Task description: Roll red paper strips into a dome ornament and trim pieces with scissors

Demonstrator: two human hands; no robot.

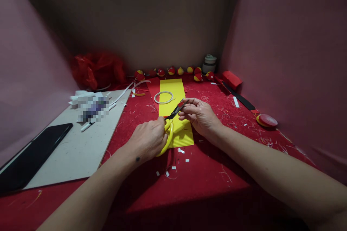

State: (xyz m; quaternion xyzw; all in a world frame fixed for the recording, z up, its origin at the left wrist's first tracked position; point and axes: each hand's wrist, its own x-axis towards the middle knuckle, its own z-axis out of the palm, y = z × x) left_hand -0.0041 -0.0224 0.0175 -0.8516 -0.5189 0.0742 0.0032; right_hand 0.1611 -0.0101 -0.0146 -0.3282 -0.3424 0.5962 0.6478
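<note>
My left hand (150, 137) is closed round the yellow handles of a pair of scissors (168, 138). The dark blades point up and to the right, towards the fingertips of my right hand (199, 113). Those fingers are pinched together beside the blade tips; what they hold is too small to make out. Under both hands lies a ribbed yellow sheet (177, 88), its near end showing fine ridges. A narrow roll of white tape (163, 97) rests flat on its left side, and a red sheet (153, 90) partly shows beneath.
Small red and yellow balls (171, 70) line the back, near a grey jar (209, 63). On the left, a grey board (89, 151) carries a black phone (40, 151) and a marker (87, 126). A red plastic bag (99, 68) sits behind. White scraps and threads litter the red cloth (203, 184).
</note>
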